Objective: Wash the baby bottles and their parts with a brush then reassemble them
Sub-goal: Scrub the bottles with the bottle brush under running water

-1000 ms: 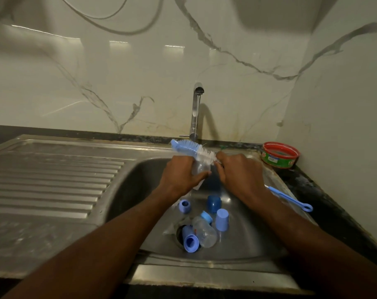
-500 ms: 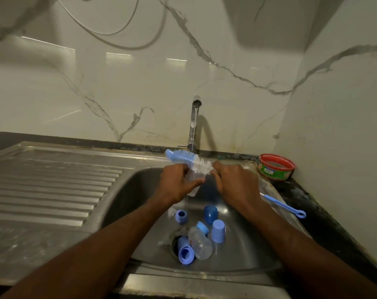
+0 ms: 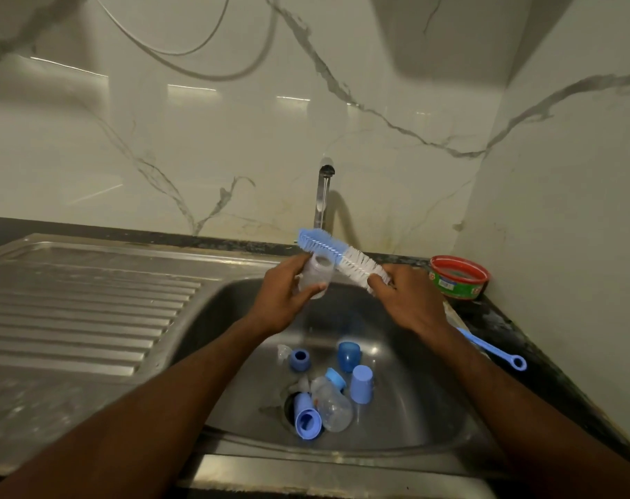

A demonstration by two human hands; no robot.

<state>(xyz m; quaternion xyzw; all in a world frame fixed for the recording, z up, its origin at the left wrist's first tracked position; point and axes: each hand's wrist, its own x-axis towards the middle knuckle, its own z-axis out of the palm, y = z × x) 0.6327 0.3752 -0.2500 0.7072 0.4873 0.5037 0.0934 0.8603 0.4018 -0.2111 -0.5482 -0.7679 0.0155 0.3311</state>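
Note:
My left hand (image 3: pixel 282 302) grips a small clear baby bottle (image 3: pixel 315 276) above the sink, its open mouth facing up and away. My right hand (image 3: pixel 407 300) holds the blue and white bottle brush (image 3: pixel 342 257) by its bristled shaft; the blue tip reaches past the bottle's mouth, outside the bottle. The brush's blue handle (image 3: pixel 493 351) sticks out behind my right wrist. On the basin floor lie a second clear bottle (image 3: pixel 333 403), blue caps (image 3: pixel 361 384) and blue collars (image 3: pixel 299 360), a blue ring (image 3: pixel 308 421) and a clear teat (image 3: pixel 284 352).
The steel sink (image 3: pixel 425 401) has a ribbed drainboard (image 3: pixel 83 304) to the left. A tap (image 3: pixel 322 196) stands behind the hands. A red and green tub (image 3: pixel 457 279) sits at the back right on the dark counter. Marble walls close in behind and on the right.
The brush has slid off the bottle and sits above its mouth. My left hand has turned the bottle so its opening shows. The camera has tilted down a little.

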